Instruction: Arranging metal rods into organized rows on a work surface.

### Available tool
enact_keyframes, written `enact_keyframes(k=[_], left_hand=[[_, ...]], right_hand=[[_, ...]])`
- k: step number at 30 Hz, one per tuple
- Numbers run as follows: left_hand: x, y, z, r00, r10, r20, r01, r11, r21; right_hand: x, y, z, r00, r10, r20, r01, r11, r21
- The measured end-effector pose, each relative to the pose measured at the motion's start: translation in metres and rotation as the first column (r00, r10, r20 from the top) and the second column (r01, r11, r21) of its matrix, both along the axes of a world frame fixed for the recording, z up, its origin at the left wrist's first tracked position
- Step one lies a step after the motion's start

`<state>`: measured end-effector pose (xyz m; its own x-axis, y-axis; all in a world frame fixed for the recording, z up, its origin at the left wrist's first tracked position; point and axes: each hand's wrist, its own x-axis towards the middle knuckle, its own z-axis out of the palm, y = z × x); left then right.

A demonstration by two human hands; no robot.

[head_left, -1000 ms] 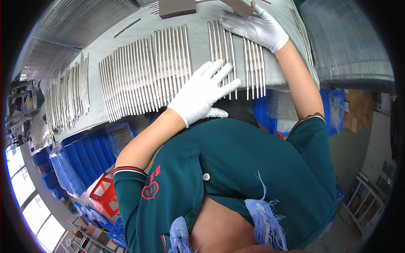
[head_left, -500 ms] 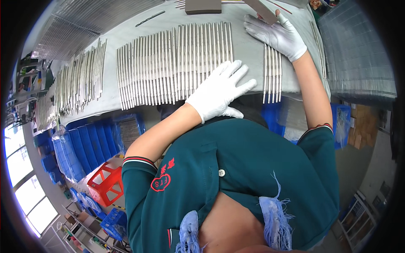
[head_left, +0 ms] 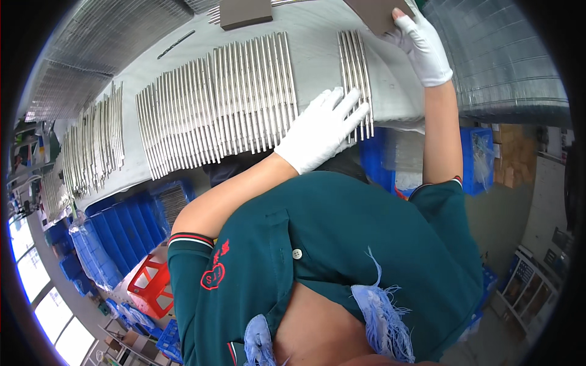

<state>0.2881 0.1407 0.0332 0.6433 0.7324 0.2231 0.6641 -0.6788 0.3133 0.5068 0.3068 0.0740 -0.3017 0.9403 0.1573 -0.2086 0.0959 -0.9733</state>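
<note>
Small row of metal rods (head_left: 356, 67) lies side by side on the grey-covered table (head_left: 317, 52), near ends sticking out past its front edge. Rods look stiff, smooth, probably slippery in cloth gloves and prone to roll; each likely light, a bunch heavier. Not fragile by the look, though the surface may scratch. Best hold: flat palm across several at mid-length, or pinch one by its overhanging near end.

Left hand (head_left: 322, 131), white glove: fingers stretched out and a bit spread over the row's near part, nothing gripped; can't tell if it presses on them.

Right hand (head_left: 424, 52), also gloved, one bare fingertip showing: curled around the edge of a brown slab (head_left: 375, 14) at the table's far right. Slab looks rigid, flat, maybe fairly heavy; take it by opposite edges. Can't tell if it's lifted or resting.

Further out: long row of rods (head_left: 217, 110) left of the small one, similar brown block (head_left: 246, 13) at the far side, drill bit (head_left: 176, 44) nearby, another rod group (head_left: 94, 143) far left.
</note>
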Motion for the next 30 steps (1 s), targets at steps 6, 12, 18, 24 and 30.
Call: enact_keyframes(k=[6,12,18,24,30], left_hand=[[0.000,-0.004,-0.009,0.997,0.076,0.030,-0.077,0.996,0.035],[-0.001,-0.004,-0.016,0.996,0.085,-0.001,-0.085,0.992,0.097],[0.000,-0.006,-0.017,0.997,0.083,0.011,-0.084,0.990,0.114],[-0.001,-0.004,-0.017,0.997,0.067,0.032,-0.069,0.995,0.075],[-0.001,-0.004,-0.016,0.997,0.067,0.034,-0.071,0.993,0.098]], right_hand=[[0.043,-0.022,-0.017,0.850,-0.153,0.505,0.100,0.986,0.131],[0.050,-0.044,-0.002,0.809,0.008,0.588,-0.099,0.987,0.123],[0.002,-0.050,0.006,0.776,0.322,0.542,-0.374,0.927,-0.016],[0.008,-0.044,0.024,0.771,0.339,0.539,-0.221,0.937,-0.272],[0.002,-0.041,0.019,0.721,0.381,0.578,-0.424,0.903,-0.066]])
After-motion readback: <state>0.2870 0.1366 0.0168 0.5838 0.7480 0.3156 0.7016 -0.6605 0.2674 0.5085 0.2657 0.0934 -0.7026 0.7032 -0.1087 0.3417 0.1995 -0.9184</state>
